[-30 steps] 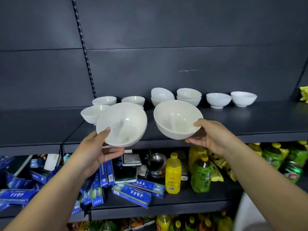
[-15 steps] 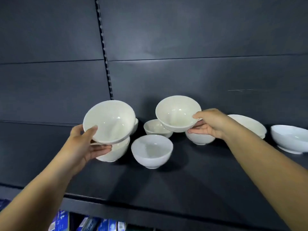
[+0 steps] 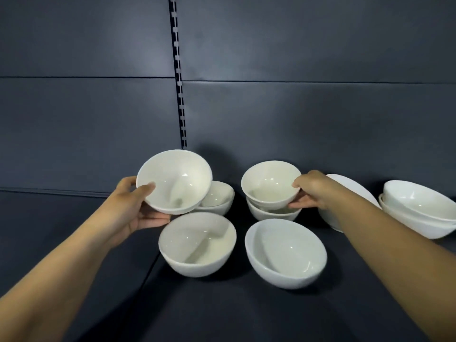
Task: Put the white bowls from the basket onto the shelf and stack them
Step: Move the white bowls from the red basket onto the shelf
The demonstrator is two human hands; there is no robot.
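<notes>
Your left hand (image 3: 133, 206) grips the left bowl (image 3: 175, 181), thumb inside its rim, mouth tilted toward you, with bare shelf (image 3: 61, 218) open to its left. Your right hand (image 3: 313, 191) pinches the right bowl (image 3: 270, 185), mouth up, over a resting bowl (image 3: 274, 214); contact unclear

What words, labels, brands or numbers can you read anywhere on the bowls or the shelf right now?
None: there is no text to read in this view.
The left bowl in the left hand, the right bowl in the right hand and the other bowls are plain white.
The shelf, back panel and slotted upright bear no label.
</notes>
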